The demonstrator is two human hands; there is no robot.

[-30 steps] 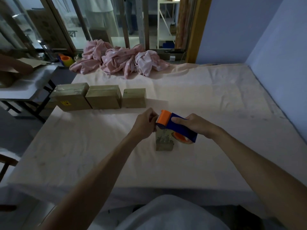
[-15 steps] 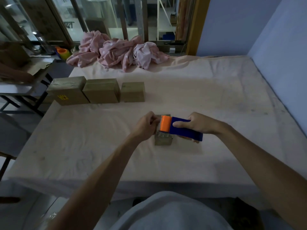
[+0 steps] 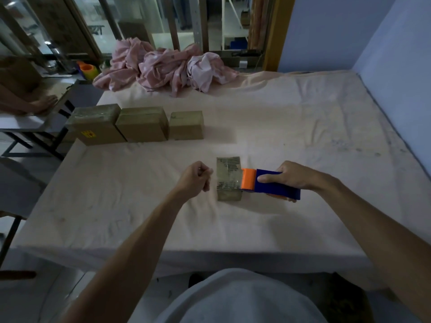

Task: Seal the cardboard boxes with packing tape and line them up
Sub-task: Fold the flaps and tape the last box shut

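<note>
Near the middle of the cloth-covered worktop (image 3: 303,127), grips a blue-and-orange tape dispenser (image 3: 275,186) in the right hand (image 3: 295,178), orange end against the right edge of a small cardboard box (image 3: 228,180). Curls the left hand (image 3: 195,178) into an empty fist just left of that box. Farther back, left: row of three boxes (image 3: 142,124), side by side.

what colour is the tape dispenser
The tape dispenser is blue with an orange front end; the head view shows it.

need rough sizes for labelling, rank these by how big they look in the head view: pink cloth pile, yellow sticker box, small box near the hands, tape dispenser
1. pink cloth pile
2. yellow sticker box
3. tape dispenser and small box: look about alike, so unranked; both nearer the camera.
</note>
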